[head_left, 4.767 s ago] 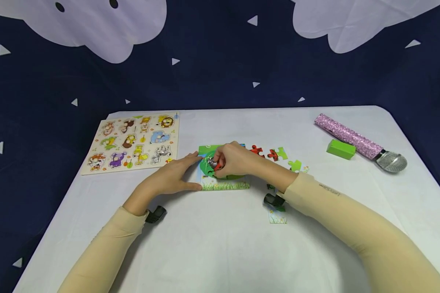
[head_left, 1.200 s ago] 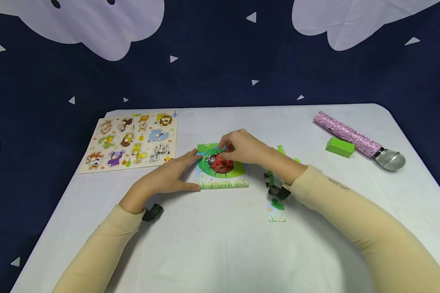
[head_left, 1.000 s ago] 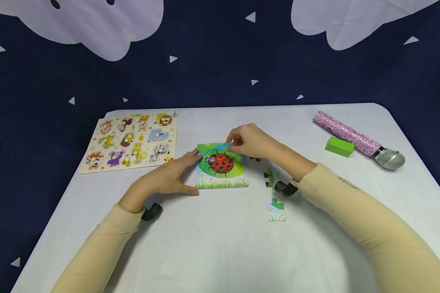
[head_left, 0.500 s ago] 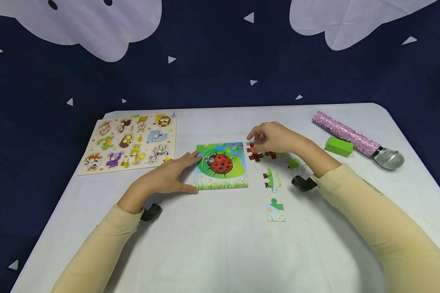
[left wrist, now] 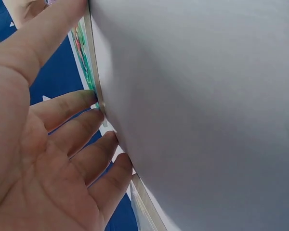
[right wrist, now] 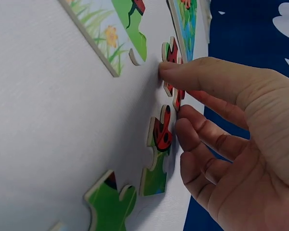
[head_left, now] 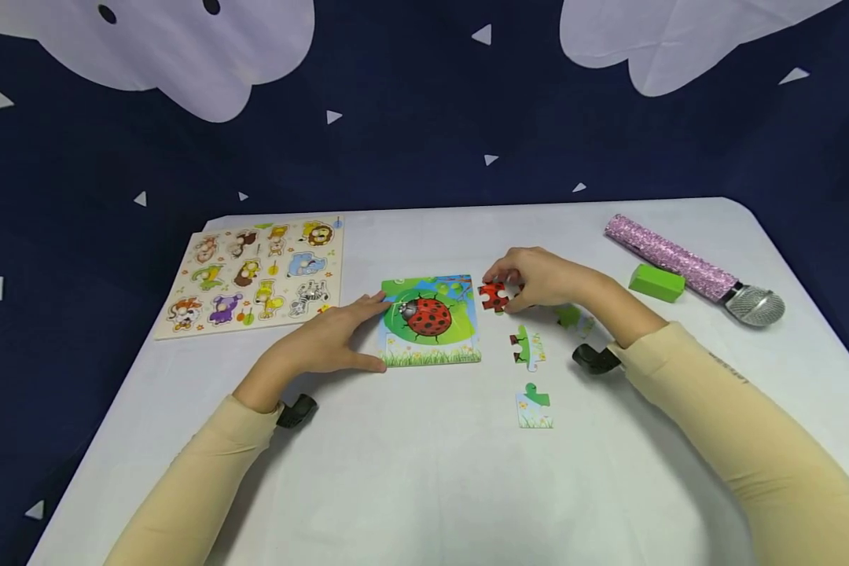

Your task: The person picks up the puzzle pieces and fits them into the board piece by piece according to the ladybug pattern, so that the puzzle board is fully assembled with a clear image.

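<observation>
A square ladybug puzzle board (head_left: 428, 321) lies in the head view with the whole ladybug picture showing. My left hand (head_left: 328, 339) spreads its fingers along the board's left edge; in the left wrist view, the fingertips (left wrist: 89, 98) touch the edge. To the board's right, my right hand (head_left: 545, 279) pinches a red jigsaw piece (head_left: 494, 296) between thumb and fingertips, low at the table. Another red-and-green piece (right wrist: 162, 137) lies beneath the fingers in the right wrist view. Nearer me are a green-and-white piece (head_left: 528, 347) and a corner piece with grass (head_left: 534, 407).
An animal peg puzzle (head_left: 255, 275) lies at the back left. At the right rest a green block (head_left: 657, 283) and a pink glittery microphone (head_left: 679, 263). A green piece (head_left: 568, 316) lies partly under the right wrist. White cloth covers the table (head_left: 396, 472).
My right hand has left the board's surface, moved right to the loose pieces and closed on a red piece. The board's ladybug picture is uncovered. My left hand stays at the board's edge.
</observation>
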A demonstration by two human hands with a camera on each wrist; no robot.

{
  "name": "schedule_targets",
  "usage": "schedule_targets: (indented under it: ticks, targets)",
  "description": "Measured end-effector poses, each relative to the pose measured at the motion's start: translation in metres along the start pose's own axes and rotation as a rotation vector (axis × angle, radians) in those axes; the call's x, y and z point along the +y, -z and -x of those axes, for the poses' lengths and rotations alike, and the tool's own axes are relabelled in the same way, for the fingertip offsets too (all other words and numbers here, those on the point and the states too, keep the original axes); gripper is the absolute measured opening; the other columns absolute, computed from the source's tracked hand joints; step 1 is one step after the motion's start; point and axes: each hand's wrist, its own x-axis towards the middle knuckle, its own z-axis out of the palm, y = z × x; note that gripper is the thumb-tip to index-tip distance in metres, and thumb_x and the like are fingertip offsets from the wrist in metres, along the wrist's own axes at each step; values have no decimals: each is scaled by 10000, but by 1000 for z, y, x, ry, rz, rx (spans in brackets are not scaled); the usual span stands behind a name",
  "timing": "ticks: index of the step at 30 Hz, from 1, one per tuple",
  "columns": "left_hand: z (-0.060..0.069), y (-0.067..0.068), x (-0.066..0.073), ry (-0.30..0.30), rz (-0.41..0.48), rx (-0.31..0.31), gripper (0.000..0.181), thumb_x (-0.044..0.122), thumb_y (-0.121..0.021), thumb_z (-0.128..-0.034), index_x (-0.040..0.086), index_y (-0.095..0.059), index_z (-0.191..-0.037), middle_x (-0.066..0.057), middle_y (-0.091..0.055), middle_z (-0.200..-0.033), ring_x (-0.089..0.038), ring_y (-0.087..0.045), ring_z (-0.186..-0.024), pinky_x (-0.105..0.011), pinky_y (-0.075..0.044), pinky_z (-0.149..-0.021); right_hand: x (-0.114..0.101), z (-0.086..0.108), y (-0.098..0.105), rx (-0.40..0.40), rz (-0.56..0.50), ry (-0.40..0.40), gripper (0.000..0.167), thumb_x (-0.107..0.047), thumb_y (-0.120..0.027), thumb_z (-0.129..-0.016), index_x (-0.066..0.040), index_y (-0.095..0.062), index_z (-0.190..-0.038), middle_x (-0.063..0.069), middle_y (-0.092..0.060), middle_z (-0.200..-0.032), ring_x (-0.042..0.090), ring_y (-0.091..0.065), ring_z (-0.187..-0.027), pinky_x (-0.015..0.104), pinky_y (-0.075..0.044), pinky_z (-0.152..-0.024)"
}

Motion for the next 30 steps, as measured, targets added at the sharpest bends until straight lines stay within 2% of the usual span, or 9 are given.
schedule_targets:
  ticks: [12,23,30]
  targets:
    - [0,-1,0,9,21,8,1045,417,-913,-861,105,-352,-1687,-79,-215,-1800,-350,-215,-1671,-609,-243,-1332,7,-3,-4,4,-25,34,474,-116,-879,-849,-114,-751,-1306,99,-671,-1109,225,-593,-953,374,-491,-857]
    - [0,0,3,-2,30,10,1046,405,-920,-855,93,-360,-1682,-93,-223,-1795,-348,-217,-1670,-599,-249,-1333,12,-6,-6,24,-44,71,519,-118,-876,-828,-36,-740,-1321,87,-696,-1048,203,-626,-922,352,-522,-846]
    - [0,-1,1,5,22,10,1045,416,-916,-857,107,-358,-1685,-82,-218,-1798,-346,-215,-1671,-609,-242,-1333,3,-7,-5,59,-39,101,545,-162,-889,-812,-53,-753,-1328,67,-702,-1031,207,-604,-932,363,-507,-846]
